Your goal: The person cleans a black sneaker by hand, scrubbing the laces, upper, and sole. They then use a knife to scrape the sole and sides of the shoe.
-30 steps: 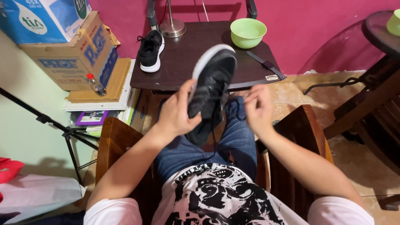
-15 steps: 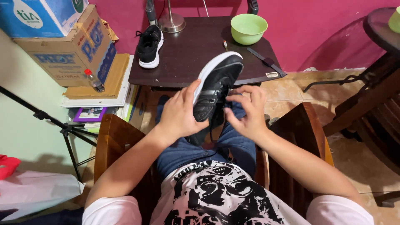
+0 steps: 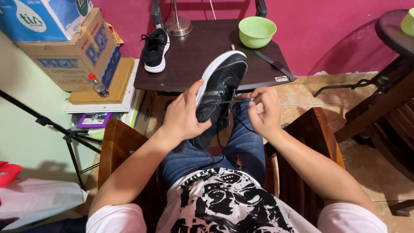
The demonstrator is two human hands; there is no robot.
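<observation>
I sit in a wooden armchair (image 3: pixel 116 142) with a black sneaker with a white sole (image 3: pixel 220 86) over my lap. My left hand (image 3: pixel 183 116) grips the sneaker's side and holds it tilted, toe pointing away. My right hand (image 3: pixel 264 110) is beside it, pinching a black shoelace (image 3: pixel 235 103) that runs from the shoe. Its matching black sneaker (image 3: pixel 154 49) lies on the dark wooden table (image 3: pixel 194 56) ahead, at the left.
A green bowl (image 3: pixel 257 31) and a lamp base (image 3: pixel 177 26) stand on the table, with a dark flat strap (image 3: pixel 274 65) near its right edge. Stacked cardboard boxes (image 3: pixel 69 51) and a small bottle (image 3: pixel 98 85) sit at left. A tripod leg (image 3: pixel 64 133) crosses the left. Another dark table (image 3: pixel 388 43) is at right.
The sneaker has dropped lower and turned on its side toward my lap. My right hand moved from the shoe's body to pulling the lace out to the right.
</observation>
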